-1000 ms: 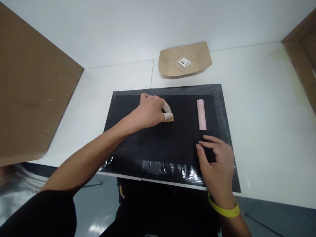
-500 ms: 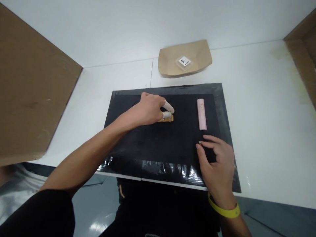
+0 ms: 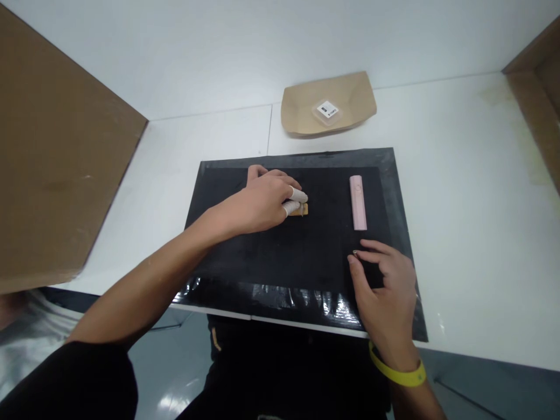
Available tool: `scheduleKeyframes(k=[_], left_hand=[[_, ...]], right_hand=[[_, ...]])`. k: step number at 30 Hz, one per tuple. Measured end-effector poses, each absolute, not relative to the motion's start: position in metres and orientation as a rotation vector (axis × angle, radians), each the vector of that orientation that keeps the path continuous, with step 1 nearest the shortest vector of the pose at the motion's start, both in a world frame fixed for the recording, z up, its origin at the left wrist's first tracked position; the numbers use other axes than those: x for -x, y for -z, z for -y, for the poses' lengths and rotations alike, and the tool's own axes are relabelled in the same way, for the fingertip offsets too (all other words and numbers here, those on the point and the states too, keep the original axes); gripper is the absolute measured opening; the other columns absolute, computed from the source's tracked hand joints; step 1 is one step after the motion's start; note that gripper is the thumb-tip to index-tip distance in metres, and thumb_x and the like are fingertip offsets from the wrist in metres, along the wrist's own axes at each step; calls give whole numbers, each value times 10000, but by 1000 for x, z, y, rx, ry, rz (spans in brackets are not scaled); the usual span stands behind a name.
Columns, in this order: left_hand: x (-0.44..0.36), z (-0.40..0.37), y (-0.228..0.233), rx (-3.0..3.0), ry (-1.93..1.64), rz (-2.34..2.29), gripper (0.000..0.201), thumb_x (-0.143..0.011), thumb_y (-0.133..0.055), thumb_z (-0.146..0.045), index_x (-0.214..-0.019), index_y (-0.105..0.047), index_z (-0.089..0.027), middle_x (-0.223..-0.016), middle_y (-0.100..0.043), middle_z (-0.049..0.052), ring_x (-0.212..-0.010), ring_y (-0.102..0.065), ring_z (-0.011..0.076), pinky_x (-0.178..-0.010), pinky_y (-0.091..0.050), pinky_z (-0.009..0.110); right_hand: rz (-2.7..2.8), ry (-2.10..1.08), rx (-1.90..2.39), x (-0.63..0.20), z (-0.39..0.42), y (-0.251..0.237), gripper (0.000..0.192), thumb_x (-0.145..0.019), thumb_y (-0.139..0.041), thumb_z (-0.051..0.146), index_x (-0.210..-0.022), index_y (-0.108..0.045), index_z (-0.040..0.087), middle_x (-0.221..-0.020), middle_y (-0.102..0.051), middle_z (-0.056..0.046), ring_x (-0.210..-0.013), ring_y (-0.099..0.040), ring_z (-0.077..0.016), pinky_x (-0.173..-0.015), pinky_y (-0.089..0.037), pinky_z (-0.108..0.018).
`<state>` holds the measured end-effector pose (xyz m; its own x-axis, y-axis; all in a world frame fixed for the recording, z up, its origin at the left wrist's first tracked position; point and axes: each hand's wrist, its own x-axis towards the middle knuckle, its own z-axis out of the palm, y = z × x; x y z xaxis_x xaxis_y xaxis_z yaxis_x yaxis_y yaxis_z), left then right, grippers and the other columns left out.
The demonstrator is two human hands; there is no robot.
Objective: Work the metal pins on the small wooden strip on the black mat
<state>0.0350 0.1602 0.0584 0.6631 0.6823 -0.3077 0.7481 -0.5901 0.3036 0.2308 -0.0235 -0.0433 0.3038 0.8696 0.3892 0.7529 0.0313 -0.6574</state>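
My left hand (image 3: pixel 262 198) rests on the black mat (image 3: pixel 262 262), its two fingertips in white finger cots pinching a small tan flat piece (image 3: pixel 300 210) that lies on the mat. Most of that piece is hidden under the fingers. A pink stick-shaped object (image 3: pixel 357 202) lies lengthwise on the mat to the right of it, untouched. My right hand (image 3: pixel 385 291), with a yellow wristband, lies on the mat's near right part, fingers loosely curled and apart, just below the pink object and holding nothing.
A brown paper tray (image 3: pixel 301 111) with a small clear labelled packet (image 3: pixel 327 110) in it stands behind the mat on the white table (image 3: pixel 472 204). Cardboard walls stand at the left (image 3: pixel 56 163) and far right (image 3: pixel 538 81). The table's near edge is below the mat.
The left hand's covered fingertips have closed down onto the small tan piece after lifting slightly half a second ago. The right hand has stayed put.
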Motion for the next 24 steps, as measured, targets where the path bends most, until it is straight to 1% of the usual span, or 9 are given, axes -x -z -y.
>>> scheduleKeyframes(k=[4,5,7,9,10,16,20,24], left_hand=[[-32,-161,-58,-2508,263,-1100,356,-857,-525,-93,-1024,-807,-230,-1409,-727,47,-1385,-551,307,-1073,-254,495],[-32,-161,-58,-2515,265,-1088,313,-874,-551,-124,-1021,-805,-231,-1401,-732,49,-1381,-551,310,-1074,-254,494],[-31,-161,-58,-2513,251,-1082,193,-909,-631,-250,-997,-802,-226,-1396,-734,56,-1376,-548,322,-1072,-257,487],[-31,-161,-57,-2498,247,-1090,177,-909,-696,-359,-950,-795,-218,-1396,-733,60,-1377,-546,331,-1066,-259,480],[-31,-161,-57,-2498,246,-1095,182,-906,-710,-377,-934,-791,-216,-1394,-734,61,-1377,-548,331,-1067,-257,479],[-33,-159,-48,-2570,196,-1106,119,-890,-708,-283,-954,-793,-230,-1392,-735,69,-1366,-559,322,-1094,-240,512],[-35,-157,-46,-2589,159,-1133,89,-878,-719,-253,-923,-785,-215,-1388,-735,87,-1356,-563,329,-1083,-243,529],[-38,-154,-46,-2613,118,-1148,127,-892,-742,-257,-1005,-794,-234,-1343,-753,89,-1330,-578,319,-1102,-223,549]], right_hand=[[1466,-177,1744,-231,24,43,106,-1018,-650,297,-971,-681,206,-1112,-756,-88,-1032,-691,-274,-930,-485,-470],[1464,-177,1748,-231,24,43,109,-1018,-650,300,-971,-681,206,-1114,-756,-88,-1033,-691,-273,-931,-485,-469],[1467,-175,1746,-230,23,43,113,-1020,-646,300,-969,-679,205,-1114,-756,-89,-1032,-690,-272,-931,-485,-469],[1467,-181,1745,-230,24,43,107,-1019,-645,293,-970,-679,204,-1116,-755,-90,-1034,-689,-273,-936,-484,-473],[1467,-184,1745,-231,24,43,103,-1018,-647,290,-972,-680,204,-1117,-755,-91,-1035,-689,-274,-936,-484,-474],[1464,-179,1739,-230,23,43,103,-1017,-649,287,-971,-677,199,-1112,-757,-95,-1031,-692,-276,-936,-481,-473],[1470,-181,1746,-230,22,43,112,-1017,-650,292,-965,-680,197,-1108,-758,-98,-1025,-692,-277,-933,-477,-472],[1468,-177,1733,-231,23,44,110,-1014,-654,291,-965,-679,195,-1108,-759,-98,-1028,-694,-277,-935,-481,-470]])
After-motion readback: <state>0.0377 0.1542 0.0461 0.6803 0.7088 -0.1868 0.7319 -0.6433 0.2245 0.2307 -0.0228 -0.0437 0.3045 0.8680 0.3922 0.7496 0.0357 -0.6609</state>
